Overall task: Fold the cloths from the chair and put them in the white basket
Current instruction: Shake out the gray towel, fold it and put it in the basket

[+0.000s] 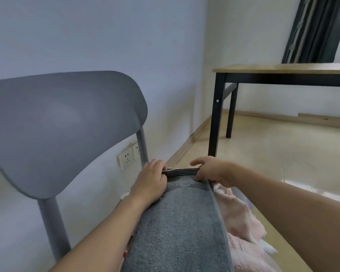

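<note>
A grey towel (177,222) with dark stripes near its far end lies stretched out lengthwise over the seat of the grey chair (63,124). My left hand (151,179) pinches the far left corner of the towel's doubled edge. The far right corner is pinched by my right hand (210,169). Both hands hold the layered end taut between them. A pink cloth (241,222) lies crumpled under and to the right of the towel. The white basket is not in view.
A wooden-topped table (283,68) on black legs stands at the right, close to the chair. Wall sockets (128,157) sit low on the wall behind the chair. Light wood floor (273,154) spreads to the right.
</note>
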Demonstrator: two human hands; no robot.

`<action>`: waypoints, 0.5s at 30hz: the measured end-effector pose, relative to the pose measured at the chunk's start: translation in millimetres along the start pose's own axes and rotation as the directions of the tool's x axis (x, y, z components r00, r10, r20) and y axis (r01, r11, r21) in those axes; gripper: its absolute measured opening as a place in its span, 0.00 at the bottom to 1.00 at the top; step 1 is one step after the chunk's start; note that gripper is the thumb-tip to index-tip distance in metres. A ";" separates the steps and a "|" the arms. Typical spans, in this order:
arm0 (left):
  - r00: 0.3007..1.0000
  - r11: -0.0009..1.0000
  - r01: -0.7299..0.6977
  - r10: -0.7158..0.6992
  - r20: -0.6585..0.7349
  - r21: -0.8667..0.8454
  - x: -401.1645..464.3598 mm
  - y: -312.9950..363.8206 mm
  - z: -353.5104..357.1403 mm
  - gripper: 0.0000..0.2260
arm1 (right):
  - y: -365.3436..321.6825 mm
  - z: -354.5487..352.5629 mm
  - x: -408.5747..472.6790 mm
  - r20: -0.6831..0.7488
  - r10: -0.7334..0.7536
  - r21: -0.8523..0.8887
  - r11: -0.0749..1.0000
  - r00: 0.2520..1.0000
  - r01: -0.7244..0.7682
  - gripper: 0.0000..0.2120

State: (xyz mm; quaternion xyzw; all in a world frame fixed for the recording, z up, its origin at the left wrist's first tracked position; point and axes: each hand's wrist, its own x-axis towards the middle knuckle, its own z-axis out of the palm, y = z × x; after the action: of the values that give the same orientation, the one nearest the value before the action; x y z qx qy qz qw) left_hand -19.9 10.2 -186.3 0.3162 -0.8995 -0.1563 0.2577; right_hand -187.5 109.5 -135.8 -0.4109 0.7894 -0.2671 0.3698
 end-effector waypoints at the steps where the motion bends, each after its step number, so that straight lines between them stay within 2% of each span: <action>1: 0.999 0.999 -0.047 0.047 0.000 0.011 -3.5 3.8 -4.7 0.08 | -1.7 0.5 -4.5 0.015 -0.017 -0.013 1.000 1.000 0.018 0.29; 4: 0.990 0.987 -0.140 0.141 -0.003 0.077 -12.3 19.4 -27.4 0.09 | -8.4 2.0 -20.8 -0.009 -0.114 -0.120 0.986 0.993 0.112 0.33; 8: 0.945 0.932 -0.316 0.326 -0.029 0.176 -28.6 52.3 -75.7 0.19 | -24.5 -9.8 -68.7 -0.115 -0.318 -0.228 0.931 0.941 0.287 0.21; 11: 0.894 0.873 -0.422 0.446 -0.052 0.244 -47.1 77.7 -116.3 0.13 | -36.8 -24.1 -123.3 -0.182 -0.419 -0.323 0.880 0.889 0.348 0.12; 15: 0.862 0.842 -0.465 0.501 -0.078 0.275 -80.7 119.8 -167.5 0.11 | -49.9 -33.3 -201.8 -0.285 -0.525 -0.440 0.815 0.802 0.378 0.15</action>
State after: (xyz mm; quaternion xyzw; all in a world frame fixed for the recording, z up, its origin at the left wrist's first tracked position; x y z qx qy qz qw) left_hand 69.6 132.8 -25.5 0.1189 -0.9410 0.0504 0.3128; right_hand -113.3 258.2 -6.6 -0.5883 0.7588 -0.2758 0.0456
